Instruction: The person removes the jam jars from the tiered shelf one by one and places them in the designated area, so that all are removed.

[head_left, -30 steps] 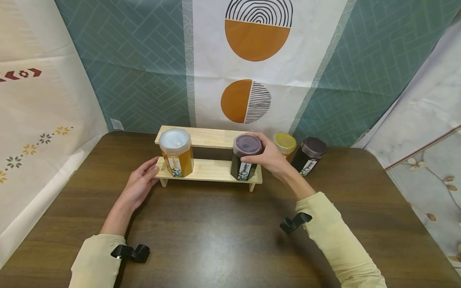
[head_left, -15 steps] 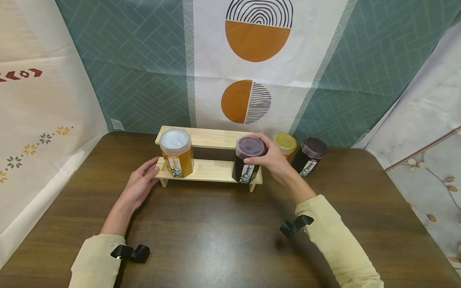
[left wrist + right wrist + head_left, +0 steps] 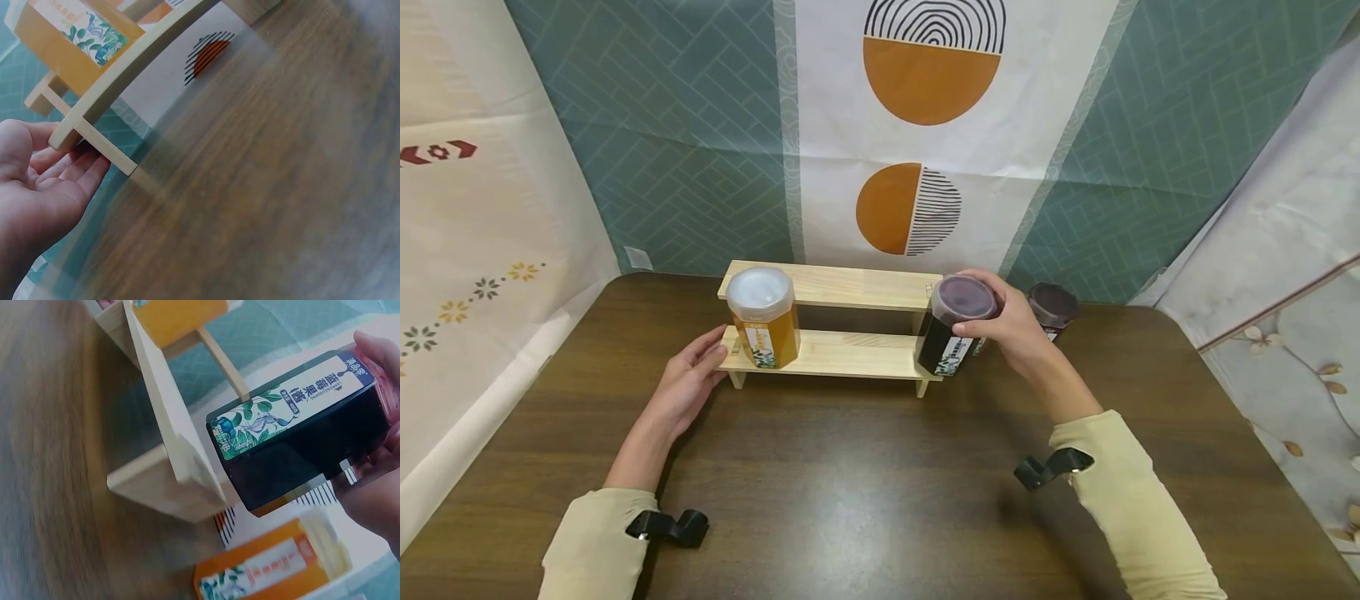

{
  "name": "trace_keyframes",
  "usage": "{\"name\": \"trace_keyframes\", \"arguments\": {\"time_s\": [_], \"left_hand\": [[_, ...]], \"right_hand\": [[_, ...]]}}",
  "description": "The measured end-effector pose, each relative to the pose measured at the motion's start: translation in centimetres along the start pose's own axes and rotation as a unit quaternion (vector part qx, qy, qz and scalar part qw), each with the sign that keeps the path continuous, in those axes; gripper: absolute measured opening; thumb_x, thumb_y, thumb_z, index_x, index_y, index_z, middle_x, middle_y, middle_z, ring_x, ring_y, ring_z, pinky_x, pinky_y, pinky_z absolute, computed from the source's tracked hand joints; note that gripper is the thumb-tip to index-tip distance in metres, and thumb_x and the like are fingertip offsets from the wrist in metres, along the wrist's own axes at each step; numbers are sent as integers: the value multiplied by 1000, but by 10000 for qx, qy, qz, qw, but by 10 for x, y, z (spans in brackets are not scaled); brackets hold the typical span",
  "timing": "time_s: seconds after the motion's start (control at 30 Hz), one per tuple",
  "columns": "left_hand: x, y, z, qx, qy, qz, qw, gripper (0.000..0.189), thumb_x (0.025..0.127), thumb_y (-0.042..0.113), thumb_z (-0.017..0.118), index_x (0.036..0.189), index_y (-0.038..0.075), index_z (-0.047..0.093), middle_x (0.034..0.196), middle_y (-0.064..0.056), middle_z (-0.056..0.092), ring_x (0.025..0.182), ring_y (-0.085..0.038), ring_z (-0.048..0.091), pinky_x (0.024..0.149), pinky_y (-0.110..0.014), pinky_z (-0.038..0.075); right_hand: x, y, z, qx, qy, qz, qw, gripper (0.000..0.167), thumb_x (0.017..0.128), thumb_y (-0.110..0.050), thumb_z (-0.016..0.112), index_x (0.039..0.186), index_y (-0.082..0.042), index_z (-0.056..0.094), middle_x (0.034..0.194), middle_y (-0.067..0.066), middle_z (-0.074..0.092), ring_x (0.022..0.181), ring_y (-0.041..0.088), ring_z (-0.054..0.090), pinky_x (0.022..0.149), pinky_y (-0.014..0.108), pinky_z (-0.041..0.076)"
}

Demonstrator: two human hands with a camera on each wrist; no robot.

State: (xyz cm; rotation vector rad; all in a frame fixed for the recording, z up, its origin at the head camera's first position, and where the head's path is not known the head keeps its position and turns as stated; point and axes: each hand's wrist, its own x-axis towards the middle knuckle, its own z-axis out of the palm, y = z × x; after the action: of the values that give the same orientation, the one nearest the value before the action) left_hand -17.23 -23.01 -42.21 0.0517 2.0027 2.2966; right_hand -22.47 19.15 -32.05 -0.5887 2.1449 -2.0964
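A pale two-tier wooden rack (image 3: 850, 354) stands on the table. My left hand (image 3: 679, 392) holds the left end of its lower board, thumb on top and fingers below in the left wrist view. On that board, near the left end, an amber jar (image 3: 777, 337) with a whitish lid stands upright. My right hand (image 3: 1018, 329) grips a dark blueberry jam jar (image 3: 938, 337) near its purple lid (image 3: 966, 297). That jar tilts at the board's right end, and in the right wrist view its base (image 3: 231, 459) appears raised off the wood.
Another dark jar (image 3: 1054, 304) stands on the table right of the rack, partly behind my right hand. An orange jar (image 3: 256, 569) shows in the right wrist view, beyond the rack's right end. Patterned cloth (image 3: 700, 150) hangs behind the table.
My right hand has moved right with the blueberry jam jar, which now tilts and hides the yellow-lidded jar in the head view. My left hand keeps its hold on the rack.
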Motion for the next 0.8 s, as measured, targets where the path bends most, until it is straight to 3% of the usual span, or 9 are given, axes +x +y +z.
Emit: {"name": "trace_keyframes", "arguments": {"time_s": [0.37, 0.8], "left_hand": [[-1, -1, -1, -169, -7, 21, 9999, 66, 104, 24, 46, 153, -3, 10, 153, -25, 18, 122, -7, 44, 94, -15, 41], [0, -1, 0, -38, -58, -6, 10000, 65, 105, 25, 43, 153, -2, 9, 154, -25, 17, 131, -15, 37, 100, -20, 38]], "right_hand": [[-21, 7, -29, -140, -77, 130, 9998, 61, 72, 17, 68, 122, -15, 59, 116, 3, 57, 103, 20, 52, 83, 26, 49], [-40, 43, -44, -238, -181, 194, 9994, 63, 70, 17, 71, 124, -14, 58, 112, -3, 62, 101, 15, 56, 84, 24, 48]]}}
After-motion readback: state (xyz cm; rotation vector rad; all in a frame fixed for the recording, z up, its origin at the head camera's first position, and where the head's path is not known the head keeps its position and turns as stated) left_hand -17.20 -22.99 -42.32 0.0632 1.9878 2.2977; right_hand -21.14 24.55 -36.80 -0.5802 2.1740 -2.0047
